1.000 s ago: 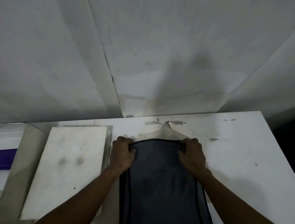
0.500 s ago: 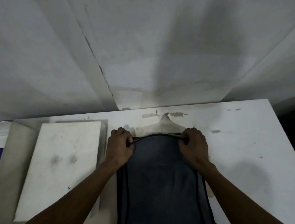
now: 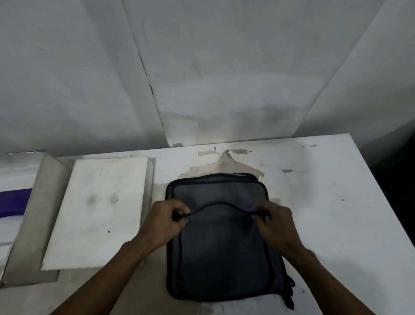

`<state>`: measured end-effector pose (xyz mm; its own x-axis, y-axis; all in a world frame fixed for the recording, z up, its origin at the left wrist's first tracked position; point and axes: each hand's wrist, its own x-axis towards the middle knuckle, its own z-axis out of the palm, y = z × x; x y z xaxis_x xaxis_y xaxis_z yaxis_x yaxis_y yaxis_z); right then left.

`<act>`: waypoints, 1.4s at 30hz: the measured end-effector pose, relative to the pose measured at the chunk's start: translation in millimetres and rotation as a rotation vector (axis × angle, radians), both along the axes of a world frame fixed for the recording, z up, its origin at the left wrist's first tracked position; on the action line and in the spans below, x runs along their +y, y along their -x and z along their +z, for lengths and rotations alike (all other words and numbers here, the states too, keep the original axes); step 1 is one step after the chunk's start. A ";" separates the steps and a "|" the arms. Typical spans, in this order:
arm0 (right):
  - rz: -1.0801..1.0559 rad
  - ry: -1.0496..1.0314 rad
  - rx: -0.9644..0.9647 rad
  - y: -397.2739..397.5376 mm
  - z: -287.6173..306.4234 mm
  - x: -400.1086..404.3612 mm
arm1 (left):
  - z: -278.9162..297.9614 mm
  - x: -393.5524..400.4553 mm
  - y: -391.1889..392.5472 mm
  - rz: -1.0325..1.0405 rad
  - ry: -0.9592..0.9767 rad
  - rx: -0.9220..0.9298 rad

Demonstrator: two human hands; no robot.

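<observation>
On my remote feed I log two parts per side: hand and forearm. Item 1, the left hand point(image 3: 163, 221): bare, uncovered from fingertips to wrist, with the knuckle row and thumb base legible. Item 2, the right hand point(image 3: 279, 229): bare likewise, with knuckle ridges showing across its back. Item 3, the left forearm point(image 3: 108, 273): bare along its whole visible length, lean in outline, widening toward the lower frame edge. Item 4, the right forearm point(image 3: 340, 287): same build, bare down to the lower right corner. Both wrists are uncovered where I see them. In the dim light I cannot resolve finer detail such as nails or marks.
</observation>
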<state>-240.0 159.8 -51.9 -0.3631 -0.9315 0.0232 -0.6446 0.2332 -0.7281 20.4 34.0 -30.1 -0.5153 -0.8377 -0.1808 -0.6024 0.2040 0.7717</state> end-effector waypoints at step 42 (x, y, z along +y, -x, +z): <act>0.063 -0.380 -0.024 9.4 -31.4 38.5 | -46.8 42.6 -11.4 -0.111 0.052 -0.417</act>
